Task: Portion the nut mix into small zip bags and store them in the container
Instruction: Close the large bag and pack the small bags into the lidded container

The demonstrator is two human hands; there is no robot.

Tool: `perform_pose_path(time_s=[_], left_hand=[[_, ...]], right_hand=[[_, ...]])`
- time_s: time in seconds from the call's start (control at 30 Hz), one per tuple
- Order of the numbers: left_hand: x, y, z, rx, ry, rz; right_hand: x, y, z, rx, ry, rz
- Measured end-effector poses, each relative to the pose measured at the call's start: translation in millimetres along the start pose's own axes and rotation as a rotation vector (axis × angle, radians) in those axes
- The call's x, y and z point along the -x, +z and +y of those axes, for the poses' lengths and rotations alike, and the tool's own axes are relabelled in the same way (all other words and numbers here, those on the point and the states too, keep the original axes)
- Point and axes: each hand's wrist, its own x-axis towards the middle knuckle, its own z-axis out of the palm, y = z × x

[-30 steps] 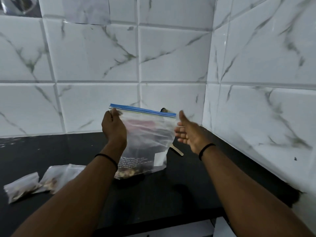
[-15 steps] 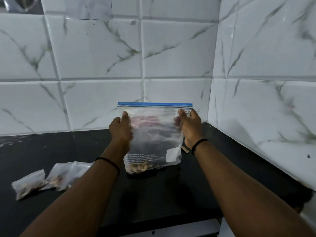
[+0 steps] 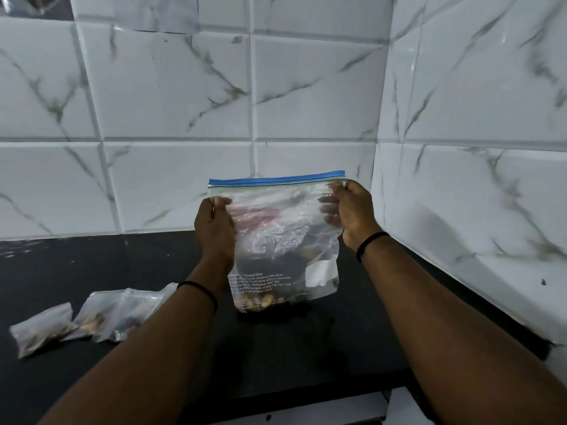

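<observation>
nut mix bag held up by both top corners

nut mix [image 3: 259, 303] is seen settled in the bottom of a large clear zip bag [image 3: 285, 240], which is held upright over the black counter [image 3: 76, 271] near the tiled corner. the left hand [image 3: 214, 230] is closed on the bag's upper left edge, the film pinched between thumb and fingers just under the blue zip strip [image 3: 276, 179]. the right hand [image 3: 352, 214] is clamped on the upper right corner in the same way, its fingers showing through the plastic behind. the strip is stretched level between the two hands; whether the seal is pressed shut cannot be told.

the bag is judged light, with only a small load left low down, and very soft: the film is crumpled and would sag or fold if one corner were let go. the plastic is likely slick, so a hold is best taken on the stiffer zip strip or just beneath it, not on the loose middle. the weight at the bottom should keep it hanging straight.

further out, to the left on the counter, several small filled zip bags [image 3: 101, 317] are lying in a loose overlapping cluster. marbled white wall tiles [image 3: 171, 93] stand behind and to the right. no storage container can be made out with certainty.
</observation>
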Motion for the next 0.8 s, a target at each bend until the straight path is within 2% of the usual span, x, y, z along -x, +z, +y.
perform_pose_path(time_s=[0.1,0.17,0.27,0.43,0.53,0.67,0.8], left_hand=[[-3.8,9.3,6.3,-0.016,-0.042,0.016],[-8.6,13.5,6.6,-0.067,-0.050,0.095],[-13.5,16.9,8.7,-0.272,-0.031,0.177],[-23.4,24.0,16.4,-0.557,-0.051,0.099],[-33.7,25.9,24.8,-0.548,-0.007,0.038],[-41.1,21.3,16.7,-0.430,-0.013,-0.034],[-23.9,15.9,12.5,-0.450,-0.039,-0.022]], right_hand=[[-4.0,-2.1,9.8,0.035,-0.029,0.058],[-7.0,-4.2,17.3,0.077,-0.045,0.091],[-8.4,-5.3,24.7,0.202,-0.105,0.168],[-12.8,-5.2,27.8,0.410,-0.147,0.290],[-18.3,-7.5,27.3,0.388,-0.156,0.267],[-22.2,-13.8,25.1,0.178,-0.032,0.163],[-13.7,-19.6,29.0,0.262,0.052,0.143]])
